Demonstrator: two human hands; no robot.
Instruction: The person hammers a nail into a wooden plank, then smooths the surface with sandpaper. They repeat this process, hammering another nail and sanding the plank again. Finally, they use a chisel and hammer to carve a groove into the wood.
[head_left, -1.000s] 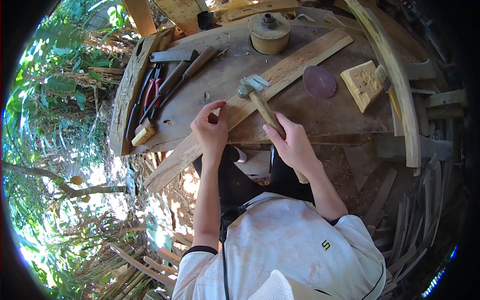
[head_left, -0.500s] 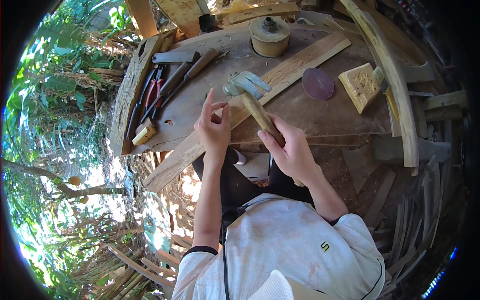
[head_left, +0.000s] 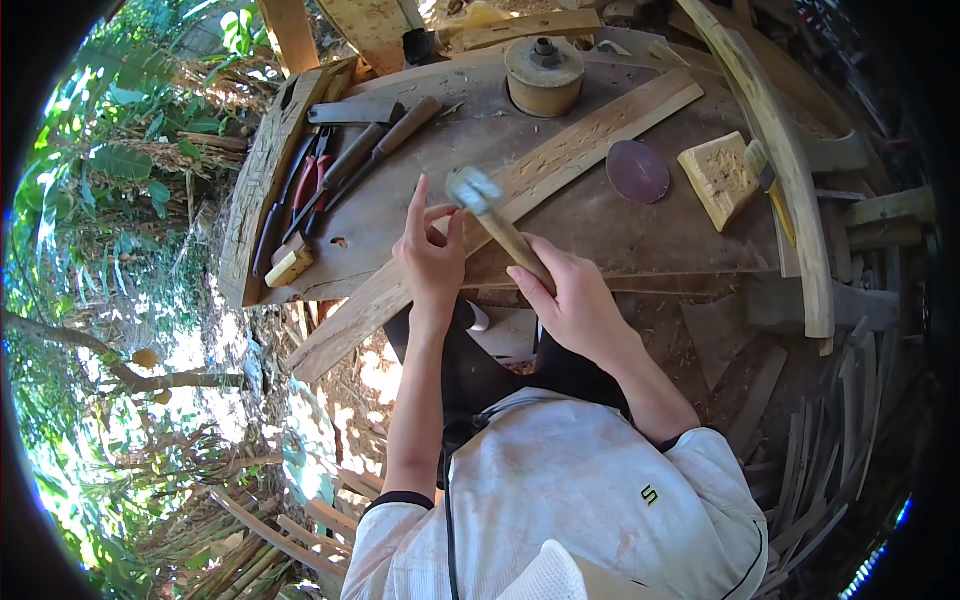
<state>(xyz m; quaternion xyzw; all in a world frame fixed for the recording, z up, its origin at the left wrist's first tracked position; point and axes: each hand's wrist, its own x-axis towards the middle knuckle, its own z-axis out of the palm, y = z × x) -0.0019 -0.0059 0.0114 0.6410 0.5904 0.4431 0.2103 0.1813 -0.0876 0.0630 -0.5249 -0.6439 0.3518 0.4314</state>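
Hammer (partly blurred) in right hand: now nearer left hand.

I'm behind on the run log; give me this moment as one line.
left hand: over plank, one finger extended | right hand: gripping hammer | workbench: purple disc, wooden block

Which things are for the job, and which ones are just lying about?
Likely part of the job:
hammer, held in the right hand
long plank, by the left hand

Apparently just lying about:
red-handled pliers
purplish oval disc
chunky wood block
round pot-like thing
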